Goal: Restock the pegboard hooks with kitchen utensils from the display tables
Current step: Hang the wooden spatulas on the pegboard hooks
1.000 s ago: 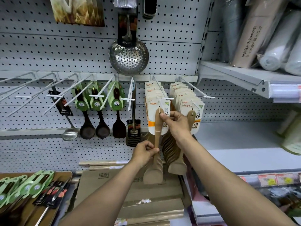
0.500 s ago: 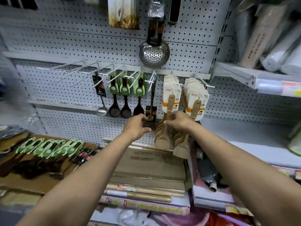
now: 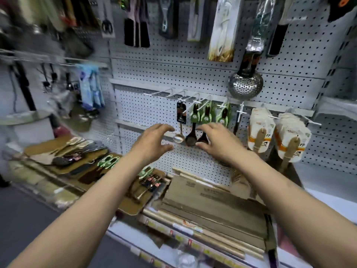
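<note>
My left hand (image 3: 152,141) and my right hand (image 3: 218,141) hover side by side in front of the white pegboard (image 3: 154,74), fingers spread, holding nothing. Behind them hang a steel ladle (image 3: 178,137) and dark spoons (image 3: 191,137) on green cards. To the right, two packed rows of wooden spatulas (image 3: 260,140) with white cards hang from hooks. Several white hooks (image 3: 168,92) left of the ladle are bare. Below left, the display table (image 3: 127,206) holds green-carded utensils (image 3: 108,161) and dark utensils (image 3: 150,181).
Flattened cardboard boxes (image 3: 212,198) and rolls lie on the shelf below my hands. A perforated steel skimmer (image 3: 245,86) hangs above the hooks. Boxed tools hang along the top. Another blurred rack with blue packets (image 3: 90,88) stands at the left.
Both hands let go of the wooden spatulas and moved left, opening. The view swung left and pulled back, bringing the display table further into sight.
</note>
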`<state>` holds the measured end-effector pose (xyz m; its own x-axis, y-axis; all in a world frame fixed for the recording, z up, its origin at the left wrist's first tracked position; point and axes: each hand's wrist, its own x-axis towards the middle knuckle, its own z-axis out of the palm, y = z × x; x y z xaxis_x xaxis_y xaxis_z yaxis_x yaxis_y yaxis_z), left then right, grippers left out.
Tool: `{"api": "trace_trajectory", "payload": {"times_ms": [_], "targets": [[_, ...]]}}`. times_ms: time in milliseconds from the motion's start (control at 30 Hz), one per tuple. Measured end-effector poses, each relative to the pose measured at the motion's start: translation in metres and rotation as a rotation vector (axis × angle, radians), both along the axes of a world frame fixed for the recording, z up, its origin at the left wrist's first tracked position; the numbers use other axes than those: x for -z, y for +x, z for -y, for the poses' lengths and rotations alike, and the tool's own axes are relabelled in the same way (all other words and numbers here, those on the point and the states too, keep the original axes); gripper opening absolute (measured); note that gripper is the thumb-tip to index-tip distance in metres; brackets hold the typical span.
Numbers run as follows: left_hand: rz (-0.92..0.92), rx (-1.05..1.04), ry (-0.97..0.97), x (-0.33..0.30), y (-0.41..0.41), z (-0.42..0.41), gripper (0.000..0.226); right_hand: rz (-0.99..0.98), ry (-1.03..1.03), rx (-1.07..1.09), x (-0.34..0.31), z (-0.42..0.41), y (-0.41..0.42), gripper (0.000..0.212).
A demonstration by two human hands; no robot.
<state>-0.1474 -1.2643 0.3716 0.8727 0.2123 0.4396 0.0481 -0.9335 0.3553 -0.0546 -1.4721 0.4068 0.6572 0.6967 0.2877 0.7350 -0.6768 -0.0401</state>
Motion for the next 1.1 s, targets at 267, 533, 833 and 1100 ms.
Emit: {"api": "trace_trajectory", "payload": {"times_ms": [267, 533, 833, 1100], "targets": [[0.069, -0.101, 0.035, 0.002, -0.097, -0.136, 0.050, -0.024, 0.141, -0.141, 0.017, -0.148, -0.079, 0.058], [0.021, -0.249, 0.066, 0.006, -0.207, -0.296, 0.049, -0.124, 0.221, -0.273, 0.017, -0.334, -0.171, 0.056], [0.016, -0.373, 0.046, 0.003, -0.280, -0.453, 0.053, -0.193, 0.200, -0.386, 0.016, -0.507, -0.218, 0.057], [0.028, -0.413, 0.024, 0.010, -0.263, -0.595, 0.053, -0.165, 0.175, -0.448, 0.027, -0.664, -0.186, 0.059]]}}
